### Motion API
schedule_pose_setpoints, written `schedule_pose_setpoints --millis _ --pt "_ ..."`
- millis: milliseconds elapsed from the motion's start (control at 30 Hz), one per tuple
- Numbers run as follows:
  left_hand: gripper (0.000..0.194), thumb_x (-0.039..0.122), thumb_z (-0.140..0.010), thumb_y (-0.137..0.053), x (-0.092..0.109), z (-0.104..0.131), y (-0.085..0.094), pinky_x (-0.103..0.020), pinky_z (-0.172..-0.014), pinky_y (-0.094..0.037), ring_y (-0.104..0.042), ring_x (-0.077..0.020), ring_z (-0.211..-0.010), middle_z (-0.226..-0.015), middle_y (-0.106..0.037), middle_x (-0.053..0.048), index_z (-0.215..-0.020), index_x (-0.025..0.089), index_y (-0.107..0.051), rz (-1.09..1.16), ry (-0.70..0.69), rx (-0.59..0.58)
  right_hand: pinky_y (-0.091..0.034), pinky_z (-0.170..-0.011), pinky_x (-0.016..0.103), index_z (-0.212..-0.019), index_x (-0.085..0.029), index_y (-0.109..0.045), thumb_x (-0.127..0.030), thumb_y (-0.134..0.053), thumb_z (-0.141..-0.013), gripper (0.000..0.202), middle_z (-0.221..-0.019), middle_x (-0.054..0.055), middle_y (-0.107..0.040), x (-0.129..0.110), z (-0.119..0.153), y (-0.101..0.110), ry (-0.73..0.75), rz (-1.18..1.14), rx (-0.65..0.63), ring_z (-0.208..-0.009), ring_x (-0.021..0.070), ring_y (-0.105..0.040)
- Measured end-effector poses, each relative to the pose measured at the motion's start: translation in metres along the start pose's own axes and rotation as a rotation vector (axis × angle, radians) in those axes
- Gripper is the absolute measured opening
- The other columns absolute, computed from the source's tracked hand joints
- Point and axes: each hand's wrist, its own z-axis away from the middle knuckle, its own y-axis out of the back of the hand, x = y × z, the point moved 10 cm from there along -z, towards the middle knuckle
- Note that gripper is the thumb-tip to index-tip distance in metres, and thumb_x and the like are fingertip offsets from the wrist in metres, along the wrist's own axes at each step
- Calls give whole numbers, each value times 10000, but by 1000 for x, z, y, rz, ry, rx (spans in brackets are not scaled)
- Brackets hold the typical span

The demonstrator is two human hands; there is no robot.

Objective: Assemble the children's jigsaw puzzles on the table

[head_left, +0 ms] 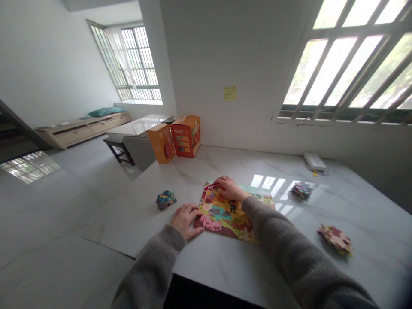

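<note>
A colourful farm-scene jigsaw puzzle lies flat on the white marbled table. At its lower left corner rests my left hand, thumb and fingers apart, touching the edge beside a pink spotted pig. My right hand reaches across the picture to the upper left part, near a red barn. Its fingers are bent down and close together against the surface; whatever is under the fingertips is hidden. My right sleeve covers part of the puzzle's right side.
Stacks of puzzle pieces lie left, far right and near right. An orange box and a red-orange box stand at the back left. A white object lies by the wall.
</note>
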Motion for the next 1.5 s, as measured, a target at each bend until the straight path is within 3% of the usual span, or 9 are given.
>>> schedule_pose_setpoints --millis 167,333,533,833,967,1100,1233,1367,1500 --pt "425 394 -706 -761 0 2 -1 -441 -990 -411 -527 -280 -1132 -1200 -613 -63 -1097 256 -667 -4 -1 9 -407 -1032 419 -1259 -202 -635 -169 -575 -883 382 -1245 113 -637 32 12 27 -10 -9 78 -1172 254 -529" --pt "418 400 -728 -746 -1 2 -2 -436 -999 -407 -521 -279 -1141 -1214 -606 -64 -1110 252 -667 -4 -17 -5 -437 -992 397 -1214 -192 -659 -216 -625 -882 335 -1200 116 -661 54 31 33 7 35 18 -1121 256 -557" --pt "414 421 -737 -741 -4 2 -4 -439 -997 -415 -523 -283 -1146 -1220 -605 -61 -1113 263 -667 0 -22 -8 -424 -986 391 -1135 -227 -694 -294 -627 -910 244 -1162 83 -680 50 34 30 -12 44 -13 -1089 241 -567" --pt "420 414 -733 -744 -5 2 -4 -439 -984 -421 -529 -282 -1143 -1221 -610 -65 -1117 263 -667 -18 -9 -2 -421 -989 397 -1134 -212 -702 -197 -631 -871 273 -1147 102 -661 43 35 27 -81 36 8 -1101 246 -561" --pt "422 401 -732 -741 -4 2 -4 -442 -983 -423 -533 -283 -1135 -1218 -610 -66 -1122 257 -665 -20 -20 -4 -439 -989 373 -1247 -186 -639 -196 -583 -907 345 -1194 115 -650 49 43 45 -105 3 49 -1107 231 -587" --pt "405 393 -738 -724 -3 2 -2 -436 -987 -430 -534 -279 -1127 -1202 -612 -68 -1117 261 -667 -7 -46 26 -458 -965 384 -1223 -172 -651 -194 -524 -935 315 -1159 127 -663 76 75 82 -160 -21 139 -1064 239 -610" --pt "351 395 -763 -697 -3 3 -4 -428 -981 -444 -546 -268 -1088 -1141 -615 -65 -1089 265 -687 6 -82 47 -467 -933 392 -1141 -158 -693 -152 -503 -896 310 -1097 138 -670 110 130 109 -276 79 204 -1032 250 -615" --pt "319 396 -782 -678 -6 4 -7 -406 -935 -476 -567 -249 -1014 -1071 -618 -60 -1072 267 -697 10 -117 45 -497 -805 331 -1137 -158 -682 -218 -517 -875 316 -1003 105 -686 138 179 113 -525 64 267 -834 199 -651" --pt "316 407 -787 -676 -7 4 -7 -411 -917 -485 -572 -255 -1007 -1062 -619 -63 -1069 267 -699 1 -129 42 -504 -754 318 -1184 -158 -639 -329 -486 -903 363 -944 87 -704 131 196 104 -611 8 303 -799 202 -661"
